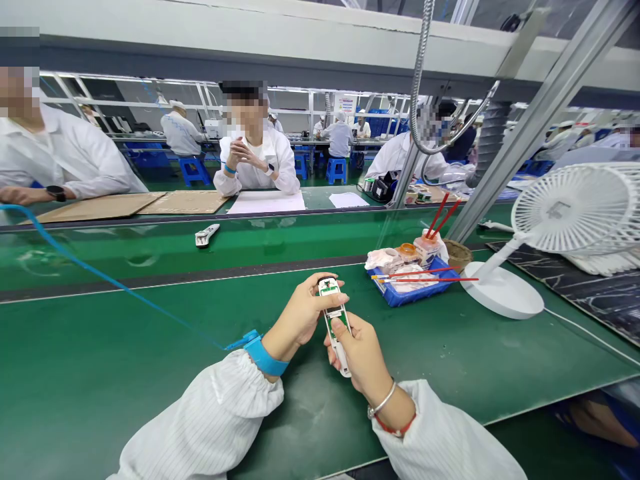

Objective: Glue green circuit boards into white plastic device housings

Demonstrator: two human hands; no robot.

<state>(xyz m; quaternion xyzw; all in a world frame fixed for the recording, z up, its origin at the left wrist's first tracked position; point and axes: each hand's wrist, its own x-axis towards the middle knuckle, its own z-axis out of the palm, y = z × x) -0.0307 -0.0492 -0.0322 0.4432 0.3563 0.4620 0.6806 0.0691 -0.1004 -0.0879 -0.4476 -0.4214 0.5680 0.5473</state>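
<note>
Between my hands, above the green bench, is a slim white handheld device with its casing open and a green circuit board showing inside. My left hand grips its upper end, thumb across the front. Lower down, my right hand holds the body with the thumb pressed on the board area. The device is tilted, its top pointing away from me. A blue wrist strap circles my left wrist, and a blue cord runs off to the left.
A blue tray with jars and red-handled brushes stands right of my hands, beside a white fan. Another white device part lies on the green strip beyond the bench edge. Cardboard sheets and co-workers are across from me.
</note>
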